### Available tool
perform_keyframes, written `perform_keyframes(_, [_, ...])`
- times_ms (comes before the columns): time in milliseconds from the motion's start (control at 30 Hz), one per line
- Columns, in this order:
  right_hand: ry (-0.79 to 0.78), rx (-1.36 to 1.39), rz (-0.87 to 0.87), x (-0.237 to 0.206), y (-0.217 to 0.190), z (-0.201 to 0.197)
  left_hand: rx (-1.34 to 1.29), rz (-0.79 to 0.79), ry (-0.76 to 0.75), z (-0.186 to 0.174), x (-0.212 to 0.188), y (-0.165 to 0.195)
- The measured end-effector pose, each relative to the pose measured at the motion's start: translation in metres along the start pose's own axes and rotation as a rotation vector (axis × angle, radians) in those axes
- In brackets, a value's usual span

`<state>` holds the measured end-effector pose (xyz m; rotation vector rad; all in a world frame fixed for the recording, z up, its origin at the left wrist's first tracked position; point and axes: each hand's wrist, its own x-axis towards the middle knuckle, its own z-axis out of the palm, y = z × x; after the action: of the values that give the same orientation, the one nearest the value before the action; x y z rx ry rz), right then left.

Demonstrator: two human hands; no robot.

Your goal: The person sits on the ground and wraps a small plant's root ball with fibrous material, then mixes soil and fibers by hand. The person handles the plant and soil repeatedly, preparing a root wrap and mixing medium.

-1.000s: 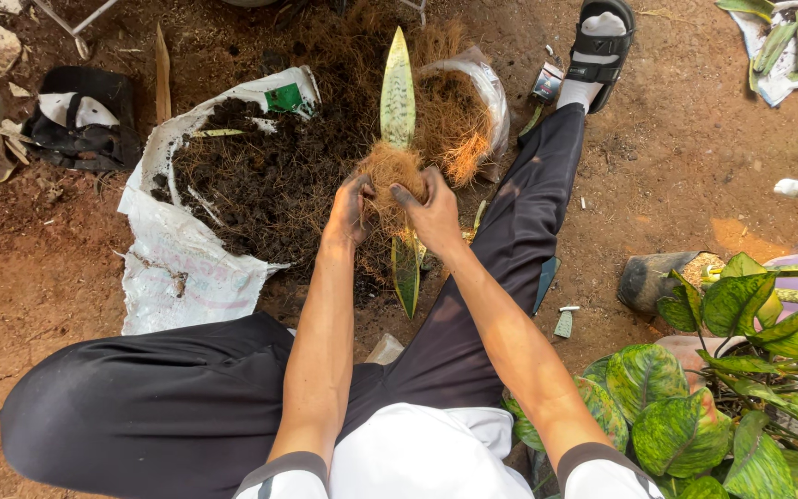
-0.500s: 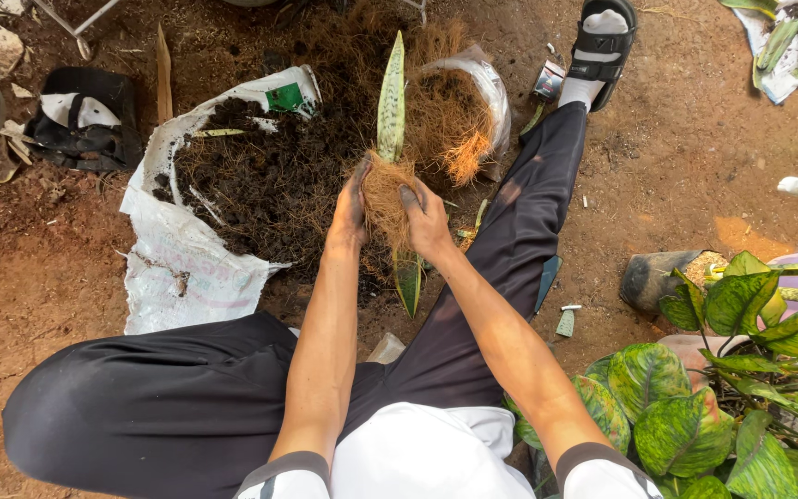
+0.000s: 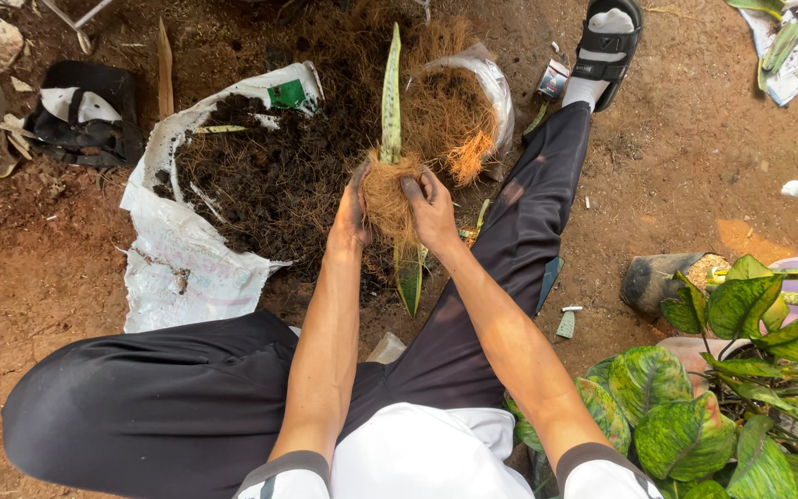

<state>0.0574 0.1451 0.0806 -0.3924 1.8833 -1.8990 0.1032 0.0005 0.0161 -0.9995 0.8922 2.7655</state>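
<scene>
- Both hands are closing tighter around the ball of brown fibre (image 3: pixel 390 199) than a moment ago, and the leaf is now standing nearly straight instead of leaning.
- Left hand (image 3: pixel 353 208) is pressing flat against the left side of the ball, fingers curled round it.
- Right hand (image 3: pixel 431 208) is cupping the right side, dirty fingers wrapping over the top edge.
- Long striped leaf (image 3: pixel 391 92) is rising out of the ball, its long axis pointing away from the person, between the two hands and equally near to each.
- Ball and leaf are hanging above the ground between the legs, just in front of the white sack (image 3: pixel 177 268) of dark soil (image 3: pixel 270 176).
- Second leaf (image 3: pixel 409 277) is lying on the ground below the hands.
- Potted spotted plant (image 3: pixel 741 370) is sitting to the right.
</scene>
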Motion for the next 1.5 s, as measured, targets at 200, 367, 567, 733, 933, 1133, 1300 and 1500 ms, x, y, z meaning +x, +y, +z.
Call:
perform_keyframes(200, [0.008,0.048,0.138,-0.001,0.001,-0.002,-0.063,-0.036,0.056,0.001,-0.004,0.004])
perform_keyframes(367, [-0.047,-0.059,-0.056,-0.006,-0.008,0.001,0.008,-0.018,0.153,0.011,-0.020,0.013])
perform_keyframes(567, [-0.116,-0.221,-0.012,-0.010,-0.024,0.003,0.024,0.164,-0.021,-0.008,0.007,0.002])
perform_keyframes(733, [-0.088,-0.259,0.053,-0.012,-0.026,0.006,-0.093,0.158,-0.069,-0.015,0.030,-0.010])
perform_keyframes(933, [0.107,-0.450,-0.027,-0.010,-0.010,0.004,0.152,0.156,-0.045,0.011,-0.009,0.009])
perform_keyframes(1133, [0.236,-0.600,-0.114,-0.001,-0.008,0.001,0.417,0.107,0.019,0.032,-0.021,0.011])
perform_keyframes(1300, [0.248,-0.433,0.054,-0.009,-0.035,0.007,0.481,0.113,0.068,0.021,-0.007,0.001])
perform_keyframes(1500, [0.126,-0.471,-0.466,-0.016,-0.054,0.015,0.106,0.193,-0.156,0.004,0.000,-0.002])
